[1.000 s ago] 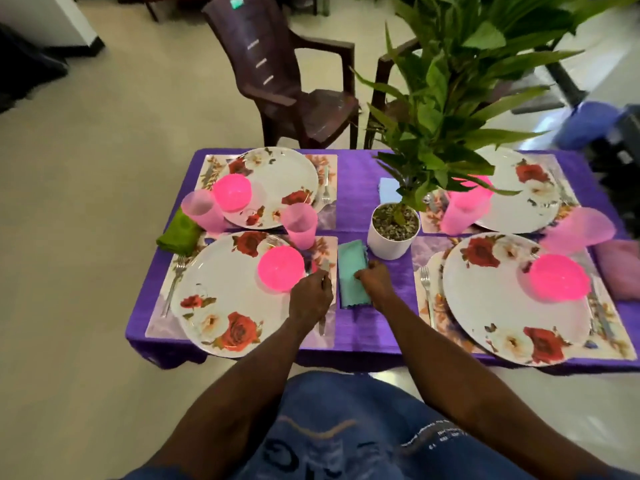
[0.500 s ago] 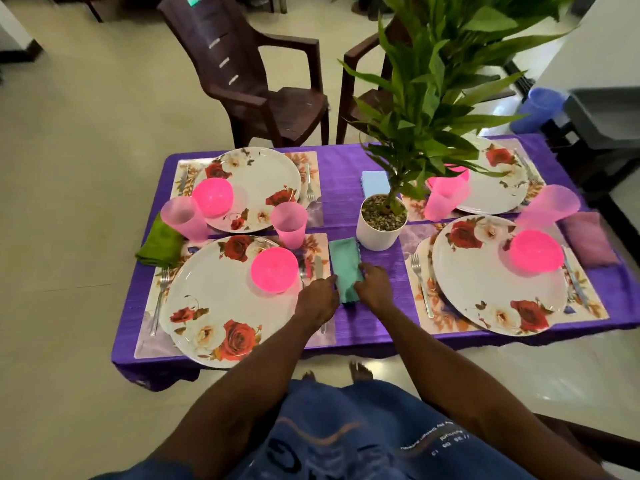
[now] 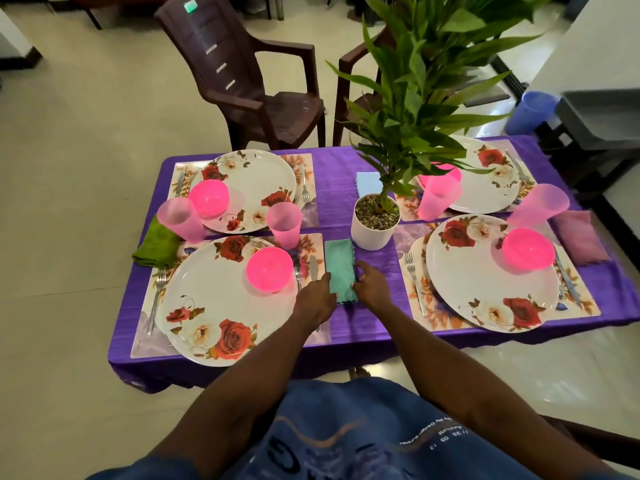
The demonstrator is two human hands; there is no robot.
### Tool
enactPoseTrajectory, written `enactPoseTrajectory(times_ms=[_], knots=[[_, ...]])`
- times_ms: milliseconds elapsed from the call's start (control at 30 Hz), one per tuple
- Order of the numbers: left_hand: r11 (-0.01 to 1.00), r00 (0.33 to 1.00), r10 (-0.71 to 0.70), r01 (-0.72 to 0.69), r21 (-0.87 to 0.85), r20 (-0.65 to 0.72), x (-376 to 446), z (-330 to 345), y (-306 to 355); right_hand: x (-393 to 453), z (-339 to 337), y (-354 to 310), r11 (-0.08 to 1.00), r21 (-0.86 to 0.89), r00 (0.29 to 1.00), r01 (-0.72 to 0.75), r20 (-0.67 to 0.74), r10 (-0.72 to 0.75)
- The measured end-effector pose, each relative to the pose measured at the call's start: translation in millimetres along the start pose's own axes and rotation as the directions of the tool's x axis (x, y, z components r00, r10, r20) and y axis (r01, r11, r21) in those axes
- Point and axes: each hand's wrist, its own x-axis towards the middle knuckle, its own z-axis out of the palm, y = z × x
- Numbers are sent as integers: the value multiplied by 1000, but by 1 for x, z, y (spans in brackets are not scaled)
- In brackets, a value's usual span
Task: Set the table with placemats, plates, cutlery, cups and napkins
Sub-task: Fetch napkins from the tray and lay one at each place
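**Four settings around a potted plant**

On the counter (image 3: 367, 327), a potted plant (image 3: 375, 223) stands mid-way. Left of it lie two plates (image 3: 214, 306) on placemats (image 3: 313, 336), one behind the other; right, two more. A folded napkin (image 3: 341, 271) lies just before the pot, between the near placemats.

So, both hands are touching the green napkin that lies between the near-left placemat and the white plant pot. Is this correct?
Not quite. In the head view the left hand and right hand touch the teal napkin, not the green one. The green napkin lies at the table's left edge. The rest is right: it lies between the near-left placemat and the white plant pot.
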Motion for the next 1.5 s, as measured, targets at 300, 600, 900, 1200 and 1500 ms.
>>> enactPoseTrajectory(times_ms=[300,600,900,1200,1500], knots=[[999,1000,1,0,-45,20,-6,-1,0,4,-3,1,996,-81,997,33,72,-28],[997,995,1,-9,-76,-102,-13,-1,-8,-14,0,-7,998,-42,995,-54,-88,50],[992,960,38,-69,-103,-277,-38,-8,-37,-45,34,-43,987,-129,985,100,-128,-117],[987,846,-154,107,-121,-510,-91,-20,-98,-70,90,-75,916,-215,941,338,95,-324],[923,814,-385,346,-169,-436,-129,-31,-132,-86,128,-107,884,-143,886,445,216,-411]])
